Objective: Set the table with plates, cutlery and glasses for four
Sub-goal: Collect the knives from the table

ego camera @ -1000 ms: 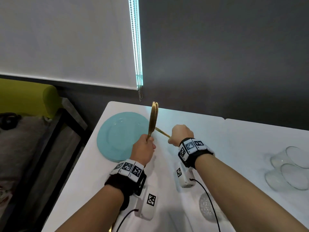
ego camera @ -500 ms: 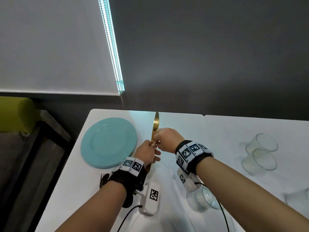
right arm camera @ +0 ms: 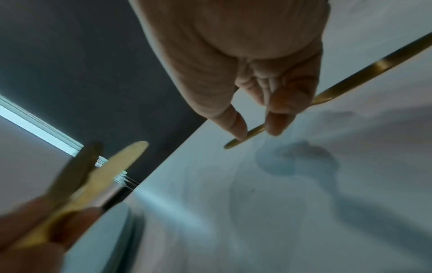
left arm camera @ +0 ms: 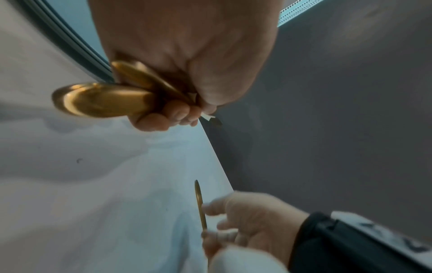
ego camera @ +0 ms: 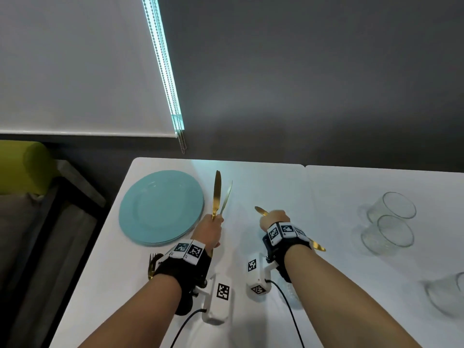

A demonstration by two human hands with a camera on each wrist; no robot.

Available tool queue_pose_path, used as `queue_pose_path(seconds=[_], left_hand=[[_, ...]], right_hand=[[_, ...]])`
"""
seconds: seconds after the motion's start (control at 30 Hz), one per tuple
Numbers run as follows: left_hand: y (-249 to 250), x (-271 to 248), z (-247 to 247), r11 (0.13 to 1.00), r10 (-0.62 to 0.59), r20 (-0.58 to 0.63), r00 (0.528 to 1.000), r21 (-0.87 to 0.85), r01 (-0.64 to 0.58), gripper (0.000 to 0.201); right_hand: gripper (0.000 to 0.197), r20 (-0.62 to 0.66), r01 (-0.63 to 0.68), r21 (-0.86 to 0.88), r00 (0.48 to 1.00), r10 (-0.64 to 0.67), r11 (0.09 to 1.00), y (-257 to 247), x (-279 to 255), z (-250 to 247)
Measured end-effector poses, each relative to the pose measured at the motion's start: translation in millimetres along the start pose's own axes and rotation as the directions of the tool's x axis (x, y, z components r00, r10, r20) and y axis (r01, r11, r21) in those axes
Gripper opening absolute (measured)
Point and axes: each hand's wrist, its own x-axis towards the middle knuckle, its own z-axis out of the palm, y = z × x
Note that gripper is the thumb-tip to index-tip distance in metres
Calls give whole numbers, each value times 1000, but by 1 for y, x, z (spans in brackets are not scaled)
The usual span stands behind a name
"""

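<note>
Above the white table [ego camera: 251,182], the left hand [ego camera: 209,231] is clenched around two gold knives [ego camera: 216,194], blades up and splayed a little apart, just right of the plates! From the left wrist view, the fingers [left arm camera: 154,120] curl tight round the handle ends. Over to the right hand [ego camera: 274,218]: it pinches a single gold knife [right arm camera: 327,96] between thumb and fingertips [right arm camera: 278,118], a narrow grip, with the piece held low and slanted over the tabletop, one end poking forward-left, the other trailing back past the wrist. Both forearms reach forward side by side, hands near each other but apart. The count: three knives in hand, a stack of teal plates [ego camera: 160,207] at the table's left end (how many, the rims are too thin to say), a gold fork [ego camera: 152,263] peeking out by the left wristband, and two clear glasses [ego camera: 388,222] touching on the right, with a third [ego camera: 444,295] near the frame edge.
</note>
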Motion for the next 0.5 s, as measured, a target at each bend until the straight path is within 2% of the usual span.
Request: queue_pose_path(seconds=[0.07, 0.17, 0.23, 0.37, 0.43, 0.47, 0.5], left_hand=[[-3, 0, -4, 1000, 2, 15, 1000, -24, -1, 19], [-9, -1, -8, 997, -10, 17, 1000, -79, 11, 27], [-11, -2, -10, 993, -29, 12, 1000, -116, 30, 28], [-13, -8, -11, 990, -55, 28, 998, -127, 58, 31], [-14, -9, -11, 990, -42, 37, 998, -129, 47, 29], [-14, -9, -11, 990, -34, 47, 998, -138, 40, 28], [-15, -9, -11, 988, -27, 63, 998, -148, 36, 27]], right_hand=[[38, 18, -23, -72, 1000, 25, 997, 10, 8, 9], [42, 15, 2, -203, 1000, 1, 979, 13, 3, 9], [41, -29, 9, -219, 999, -16, 976, 12, 0, 7], [45, 0, 87, -318, 996, -91, 944, 14, -9, 9], [36, 30, 62, -148, 998, -58, 987, 15, -10, 17], [35, 66, 34, -130, 997, -25, 991, 16, -15, 18], [43, 74, 12, -118, 997, -4, 993, 17, -21, 18]])
